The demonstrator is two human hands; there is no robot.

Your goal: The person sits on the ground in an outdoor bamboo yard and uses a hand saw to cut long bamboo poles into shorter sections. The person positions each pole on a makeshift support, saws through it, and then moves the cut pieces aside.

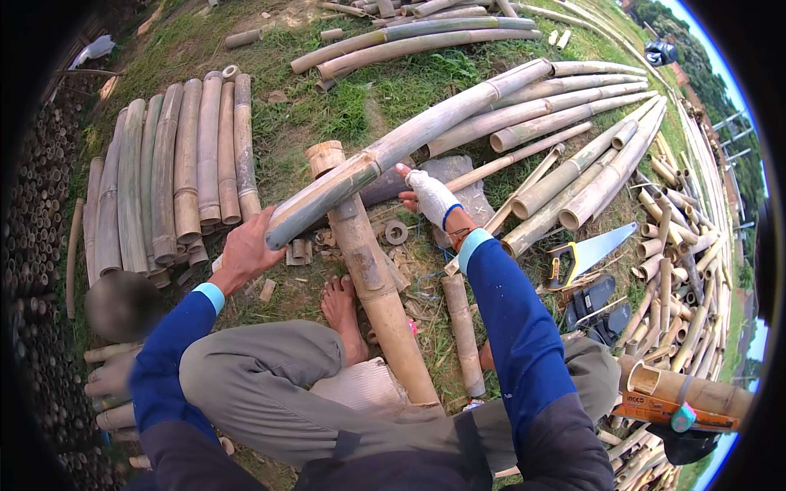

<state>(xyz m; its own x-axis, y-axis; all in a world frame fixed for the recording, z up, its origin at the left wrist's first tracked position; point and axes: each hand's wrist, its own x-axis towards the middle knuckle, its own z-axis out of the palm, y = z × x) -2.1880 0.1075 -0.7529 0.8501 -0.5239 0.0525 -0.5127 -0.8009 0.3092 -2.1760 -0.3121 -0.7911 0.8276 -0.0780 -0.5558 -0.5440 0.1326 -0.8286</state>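
My left hand (pixel 248 248) is closed round the near end of a long bamboo pole (pixel 409 141). The pole slants away to the upper right and lies across a thicker bamboo post (pixel 368 270). This post leans from my lap to the ground ahead, and a notch shows near its top. My right hand (pixel 432 199), in a white glove with bare fingertips, hovers just below and right of the pole, its fingers apart and holding nothing. Beneath the pole, a short bamboo ring (pixel 396 232) lies among chips and offcuts.
A row of cut bamboo lengths (pixel 187 155) lies left. More poles (pixel 565 106) fan out at the right, near a handsaw (pixel 598 250) and dark sandals (pixel 591 303). An orange tool (pixel 655 407) is by my right knee. A short bamboo piece (pixel 463 331) lies between my legs.
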